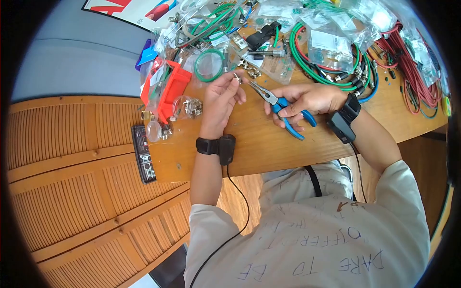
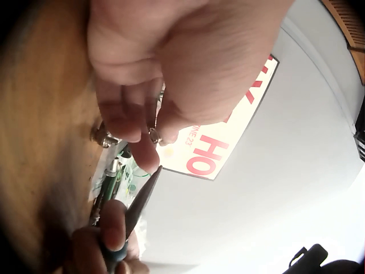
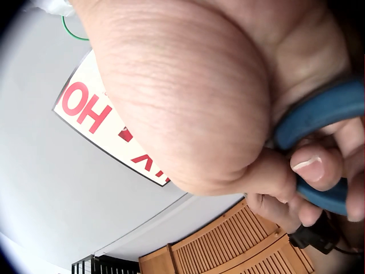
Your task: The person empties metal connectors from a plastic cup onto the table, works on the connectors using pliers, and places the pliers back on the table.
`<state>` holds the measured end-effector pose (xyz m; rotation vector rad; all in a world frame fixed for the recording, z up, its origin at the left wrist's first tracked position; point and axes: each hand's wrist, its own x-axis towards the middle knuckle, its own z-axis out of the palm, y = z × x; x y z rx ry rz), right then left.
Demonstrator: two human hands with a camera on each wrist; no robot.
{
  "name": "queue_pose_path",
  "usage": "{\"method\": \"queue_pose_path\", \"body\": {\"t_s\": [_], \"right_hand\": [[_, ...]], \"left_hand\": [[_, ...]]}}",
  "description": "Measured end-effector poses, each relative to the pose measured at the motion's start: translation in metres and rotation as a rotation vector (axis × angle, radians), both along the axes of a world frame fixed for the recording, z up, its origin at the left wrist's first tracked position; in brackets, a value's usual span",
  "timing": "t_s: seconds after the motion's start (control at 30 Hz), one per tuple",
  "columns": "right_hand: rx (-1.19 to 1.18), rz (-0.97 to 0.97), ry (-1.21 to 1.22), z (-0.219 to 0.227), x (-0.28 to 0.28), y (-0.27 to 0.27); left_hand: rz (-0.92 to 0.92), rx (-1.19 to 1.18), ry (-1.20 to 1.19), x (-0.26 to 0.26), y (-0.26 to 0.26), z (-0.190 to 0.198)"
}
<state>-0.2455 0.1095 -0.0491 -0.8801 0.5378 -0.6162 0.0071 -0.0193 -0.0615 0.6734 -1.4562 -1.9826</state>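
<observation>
Between the thumb and fingertips of my left hand (image 1: 220,98) is a small shiny metal connector (image 1: 237,78). In the left wrist view the same connector (image 2: 153,135) shows a round end, its rest hidden by the fingers. My right hand (image 1: 317,98) grips long-nose pliers (image 1: 270,98) by their blue handles, fingers wrapped through and around them. The plier tips point at the left fingertips, close beside the connector. The blue handles (image 3: 319,111) fill the right side of the right wrist view.
Clear jars (image 1: 180,106) with small metal connectors lie left on the wooden table (image 1: 230,153), beside a red bin (image 1: 175,89). Green cable coils (image 1: 209,66), plastic bags (image 1: 331,48), and red cables (image 1: 408,62) crowd the back. Loose brass connectors (image 1: 252,72) lie just beyond the hands.
</observation>
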Motion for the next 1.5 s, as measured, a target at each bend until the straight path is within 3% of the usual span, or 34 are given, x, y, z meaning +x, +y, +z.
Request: {"method": "queue_pose_path", "body": {"t_s": [0.37,1.5], "right_hand": [[-0.015,-0.003,-0.057,-0.0049,0.0011,-0.0001],[0.001,0.007,-0.003,-0.0050,0.0003,-0.0012]], "left_hand": [[-0.086,-0.059,0.004,-0.0029,0.0037,-0.0013],[-0.020,-0.110,-0.085,-0.0067,0.0078,0.0019]]}}
